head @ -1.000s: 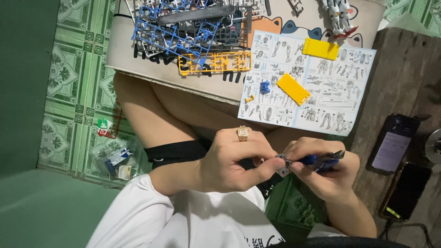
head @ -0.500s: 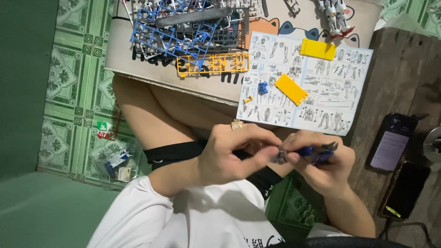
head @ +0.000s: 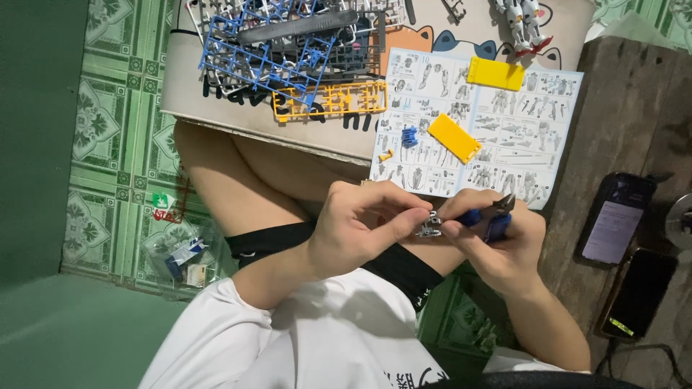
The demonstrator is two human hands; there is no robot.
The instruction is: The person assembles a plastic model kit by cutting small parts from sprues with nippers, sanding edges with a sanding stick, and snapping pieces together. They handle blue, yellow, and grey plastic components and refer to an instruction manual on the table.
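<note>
A small grey model part (head: 429, 226) sits at the centre of the view, over the person's lap, pinched between the two hands. The left hand (head: 364, 223) comes in from 8 o'clock, its fingers (head: 404, 217) closed on the part from the left side. The right hand (head: 497, 241) comes up from 5 o'clock, its fingers touching the part's right edge while also wrapped around blue-handled nippers (head: 490, 216), whose dark tips point toward 2 o'clock.

Just past the hands toward 12 o'clock lies an instruction sheet (head: 504, 137) with two yellow flat pieces (head: 454, 137) and a small blue piece (head: 409, 136) on it. It rests on a low table (head: 216, 115). At 11 o'clock on that table are a yellow sprue (head: 328, 101) and blue sprues (head: 267, 50) stacked with grey ones. At 3 o'clock, two phones (head: 616, 223) lie on a dark wooden surface. At 8 o'clock a clear bag (head: 184, 263) lies on the green tiled floor (head: 108, 130).
</note>
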